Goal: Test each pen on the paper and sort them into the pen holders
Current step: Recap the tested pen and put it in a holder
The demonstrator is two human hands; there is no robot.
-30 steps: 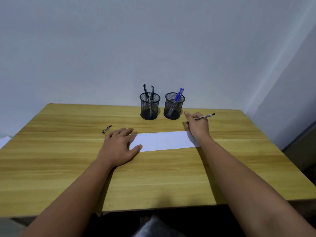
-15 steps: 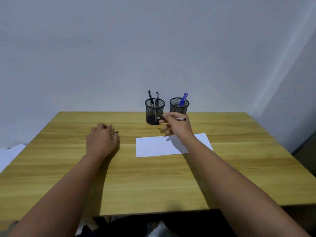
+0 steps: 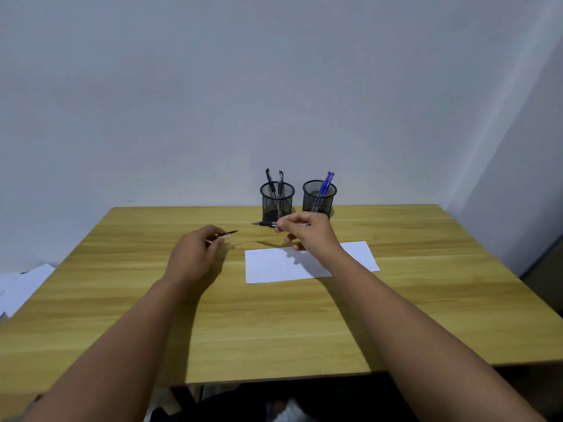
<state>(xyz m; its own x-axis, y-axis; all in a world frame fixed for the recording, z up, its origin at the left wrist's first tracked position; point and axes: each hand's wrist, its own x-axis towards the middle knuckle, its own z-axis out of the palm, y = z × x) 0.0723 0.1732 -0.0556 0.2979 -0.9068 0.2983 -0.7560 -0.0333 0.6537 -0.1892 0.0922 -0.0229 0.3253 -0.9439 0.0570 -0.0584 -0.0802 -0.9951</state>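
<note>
Right hand: raised above the far edge of the paper, fingers pinched shut on a pen, which is held level with its tip pointing toward the left edge of the worktop.
Left hand: fingers curled closed around a small dark pen cap, of which only the end is seen past the fingertips; it is held just off the worktop, left of the paper.
Gap between hands: the pen tip and the cap end are near each other but apart.
Paper: a white sheet lying flat right of the worktop's middle, faint blue marks along its far edge; its near right part is covered by the right forearm.
Left pen holder: black mesh cup near the far edge, two dark pens standing in it.
Right pen holder: black mesh cup just beside the first, apart from it, blue pens leaning in it.
Open room: bare wood is seen along the near edge, the left side and the far right corner.
Beyond the left edge: loose white sheets are seen lower down, off the worktop.
</note>
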